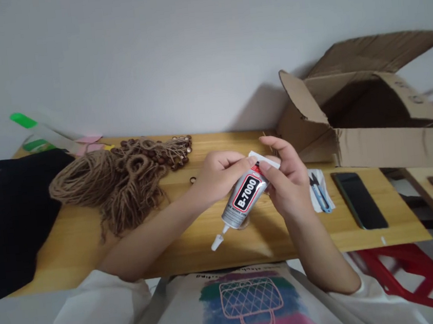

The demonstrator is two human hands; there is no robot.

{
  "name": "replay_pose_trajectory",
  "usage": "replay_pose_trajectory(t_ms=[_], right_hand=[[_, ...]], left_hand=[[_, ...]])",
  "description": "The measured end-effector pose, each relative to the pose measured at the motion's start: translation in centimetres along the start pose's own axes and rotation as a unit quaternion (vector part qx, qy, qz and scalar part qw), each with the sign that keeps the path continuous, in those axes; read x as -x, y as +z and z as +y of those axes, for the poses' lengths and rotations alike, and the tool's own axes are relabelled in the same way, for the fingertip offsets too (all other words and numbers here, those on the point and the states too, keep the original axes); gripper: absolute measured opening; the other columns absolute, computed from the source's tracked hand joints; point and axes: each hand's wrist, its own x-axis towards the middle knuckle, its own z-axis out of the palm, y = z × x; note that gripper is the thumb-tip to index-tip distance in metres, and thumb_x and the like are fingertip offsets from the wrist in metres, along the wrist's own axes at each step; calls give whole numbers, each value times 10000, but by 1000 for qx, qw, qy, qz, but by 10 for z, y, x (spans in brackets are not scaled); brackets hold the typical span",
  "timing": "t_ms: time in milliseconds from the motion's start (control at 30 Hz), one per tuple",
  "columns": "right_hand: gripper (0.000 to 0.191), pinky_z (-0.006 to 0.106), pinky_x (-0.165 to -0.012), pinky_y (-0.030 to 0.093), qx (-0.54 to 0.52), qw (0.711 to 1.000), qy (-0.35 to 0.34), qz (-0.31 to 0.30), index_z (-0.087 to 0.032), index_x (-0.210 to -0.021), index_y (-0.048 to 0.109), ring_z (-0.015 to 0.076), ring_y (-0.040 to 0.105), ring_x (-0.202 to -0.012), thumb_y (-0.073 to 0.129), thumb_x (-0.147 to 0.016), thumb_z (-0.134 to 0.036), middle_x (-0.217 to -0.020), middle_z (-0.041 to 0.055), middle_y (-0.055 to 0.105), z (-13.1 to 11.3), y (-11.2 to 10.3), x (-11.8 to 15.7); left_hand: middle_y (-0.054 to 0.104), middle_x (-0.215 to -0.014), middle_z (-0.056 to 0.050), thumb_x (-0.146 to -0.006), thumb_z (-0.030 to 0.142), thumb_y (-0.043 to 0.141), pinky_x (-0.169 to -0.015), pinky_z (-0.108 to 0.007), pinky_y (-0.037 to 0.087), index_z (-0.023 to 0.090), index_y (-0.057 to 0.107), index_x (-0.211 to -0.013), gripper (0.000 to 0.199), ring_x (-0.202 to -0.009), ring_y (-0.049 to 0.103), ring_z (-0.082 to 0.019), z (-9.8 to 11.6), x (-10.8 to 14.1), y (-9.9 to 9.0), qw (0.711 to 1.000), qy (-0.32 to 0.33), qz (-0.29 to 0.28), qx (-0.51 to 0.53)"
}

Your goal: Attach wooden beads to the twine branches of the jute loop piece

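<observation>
A silver glue tube (240, 206) marked B-7000 is held above the wooden table (194, 247), its white capped nozzle pointing down and to the left. Both hands grip its flat white end. My left hand (225, 174) is closed, with the thumb on the tube's upper left corner. My right hand (288, 180) pinches the upper right corner between thumb and fingers, while its index finger sticks out. Part of a small brown item shows behind the tube, mostly hidden. Left of my hands lie a coil of brown cord (82, 178) and knotted cords with brown beads (142, 159).
An open cardboard box (388, 144) stands at the back right. Blue thread snips (320, 195) rest on a white tissue beside a dark phone (360, 201). Black cloth (17, 219) covers the table's left end. A red stool (417, 275) stands below at the right.
</observation>
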Motion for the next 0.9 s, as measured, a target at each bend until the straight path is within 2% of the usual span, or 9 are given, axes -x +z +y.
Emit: replay_pose_trajectory(t_ms=[100, 233, 367, 533, 700, 900], right_hand=[[356, 225, -395, 287, 2, 1000, -12, -16, -313, -1171, 506, 95, 363, -443, 654, -849, -345, -594, -62, 460, -3, -1, 0], [345, 223, -433, 356, -14, 999, -28, -39, -329, -1184, 503, 93, 444, -482, 648, -872, -308, -652, -51, 538, -4, -8, 1], [344, 231, -423, 362, 3, 999, -39, -37, -338, -1186, 511, 95, 438, -464, 653, -872, -320, -606, -60, 489, -4, -17, 1], [335, 255, -430, 376, 23, 999, -40, -27, -351, -1186, 515, 113, 437, -469, 644, -876, -358, -586, -57, 447, -4, -27, 2], [323, 250, -444, 384, 3, 999, -34, -19, -366, -1190, 516, 107, 435, -475, 627, -889, -324, -607, -56, 463, -5, -33, 4], [321, 240, -455, 385, -17, 999, -21, -26, -348, -1195, 514, 106, 448, -480, 620, -894, -316, -597, -57, 482, -7, -40, 5]], left_hand=[[460, -503, 33, -817, 350, 593, -454, -196, 299, 134, 549, -559, 339, -475, 389, -65, 6, 1, -1, 1000, -15, -12, -4], [509, -522, 13, -839, 391, 580, -471, -205, 342, 127, 562, -582, 369, -481, 435, -79, 9, -2, -3, 995, -54, -79, -13], [496, -519, 13, -858, 415, 550, -479, -203, 325, 131, 526, -553, 418, -492, 433, -79, 8, -6, -2, 989, -39, -134, -42], [523, -499, 14, -858, 360, 540, -472, -192, 347, 138, 526, -544, 385, -484, 464, -83, 10, -13, 3, 983, -20, -167, -69], [586, -520, 2, -821, 328, 577, -472, -185, 399, 137, 576, -550, 331, -498, 526, -93, 15, -19, 7, 978, -56, -188, -70], [599, -533, -9, -753, 390, 657, -517, -216, 450, 140, 593, -550, 329, -534, 553, -114, 15, -25, 12, 976, -114, -185, -19]])
